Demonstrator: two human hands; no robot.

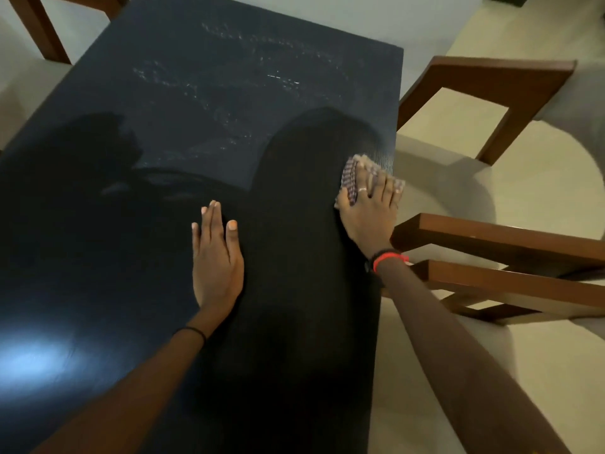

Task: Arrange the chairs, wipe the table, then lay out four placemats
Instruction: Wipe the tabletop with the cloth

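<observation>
Both on table (229,93): L hand (216,260) flat, fingers (212,221) straight, together; R hand (368,213) fingers spread, pressing cloth (352,173).

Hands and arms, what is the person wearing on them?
Both forearms are bare, with no sleeves in view. The left hand has a thin black band round its wrist. The right hand has a bright red band beside a black strap on its wrist, and a pale ring on one finger.

The right hand (370,208) covers most of the blurred cloth (352,173); the bench (196,93) runs off the left and near edges.
</observation>
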